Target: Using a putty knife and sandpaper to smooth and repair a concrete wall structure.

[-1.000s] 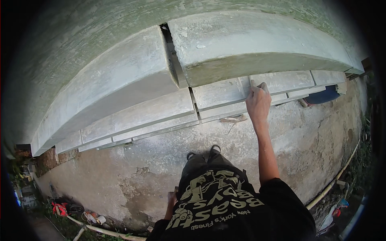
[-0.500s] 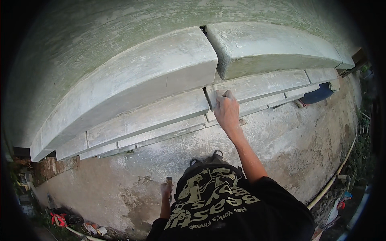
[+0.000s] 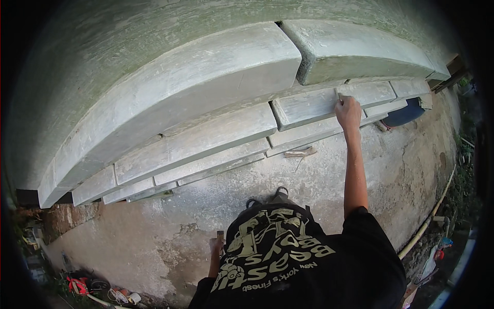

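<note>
My right hand (image 3: 349,109) is closed against the upper edge of a pale plastered block (image 3: 303,105) in the second row. A thin, light, flat piece (image 3: 338,96) sticks up from its fingers; its kind is unclear. Down by my left side, my left hand (image 3: 216,244) is wrapped round a small tool with a squared, brownish end (image 3: 220,235). The rest of that tool is hidden by the hand. Above my right hand juts a larger block (image 3: 360,49), parted by a dark vertical gap from a long block (image 3: 190,77) on the left.
Lower rows of blocks (image 3: 221,162) step down to the stained concrete floor (image 3: 319,206). A piece of wood (image 3: 300,152) lies near the wall foot, and a dark blue basin (image 3: 404,114) sits at the right. A pipe (image 3: 429,216) runs along the right edge; red items (image 3: 77,286) lie lower left.
My right hand has moved right along the second-row block, away from the gap at its left end, and the arm is straighter. My left hand has dropped slightly, still holding the small tool.
</note>
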A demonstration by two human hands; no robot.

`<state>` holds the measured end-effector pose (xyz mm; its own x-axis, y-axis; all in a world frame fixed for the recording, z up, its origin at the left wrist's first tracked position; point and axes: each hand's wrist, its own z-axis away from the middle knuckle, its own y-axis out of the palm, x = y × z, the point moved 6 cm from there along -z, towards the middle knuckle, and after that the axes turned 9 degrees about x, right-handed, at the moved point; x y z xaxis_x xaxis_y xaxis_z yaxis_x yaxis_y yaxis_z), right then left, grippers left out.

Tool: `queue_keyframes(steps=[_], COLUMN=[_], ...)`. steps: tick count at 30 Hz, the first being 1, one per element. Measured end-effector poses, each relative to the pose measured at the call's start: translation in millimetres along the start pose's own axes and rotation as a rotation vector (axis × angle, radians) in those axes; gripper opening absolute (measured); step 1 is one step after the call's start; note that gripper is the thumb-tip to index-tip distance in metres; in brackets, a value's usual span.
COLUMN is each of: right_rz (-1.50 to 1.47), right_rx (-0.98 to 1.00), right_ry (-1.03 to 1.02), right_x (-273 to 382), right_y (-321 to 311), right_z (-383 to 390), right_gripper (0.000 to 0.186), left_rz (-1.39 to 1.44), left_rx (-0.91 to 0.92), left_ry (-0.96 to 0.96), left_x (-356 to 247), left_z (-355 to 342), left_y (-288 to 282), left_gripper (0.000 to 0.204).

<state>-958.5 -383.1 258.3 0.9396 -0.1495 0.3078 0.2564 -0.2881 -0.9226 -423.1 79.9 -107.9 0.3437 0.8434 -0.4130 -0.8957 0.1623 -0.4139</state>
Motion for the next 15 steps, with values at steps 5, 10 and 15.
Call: queue_keyframes(steps=[5,10,15], right_rz=[0.048,-0.018,-0.105], right_rx=[-0.021,0.067,0.126], right_ry=[-0.119,-0.373,-0.410], right_x=[4,102,139], right_y=[18,34,18], right_z=[7,48,66], right_gripper=[0.018,0.035,0.029], left_rz=[-0.330,-0.548,0.000], left_rx=[-0.095,-0.245,0.036], left_ry=[0.278,0.792,-0.135], left_x=[73,99,131], left_z=[-20,-47,-68], left_y=[14,48,28], left_gripper=[0.026,0.036,0.034])
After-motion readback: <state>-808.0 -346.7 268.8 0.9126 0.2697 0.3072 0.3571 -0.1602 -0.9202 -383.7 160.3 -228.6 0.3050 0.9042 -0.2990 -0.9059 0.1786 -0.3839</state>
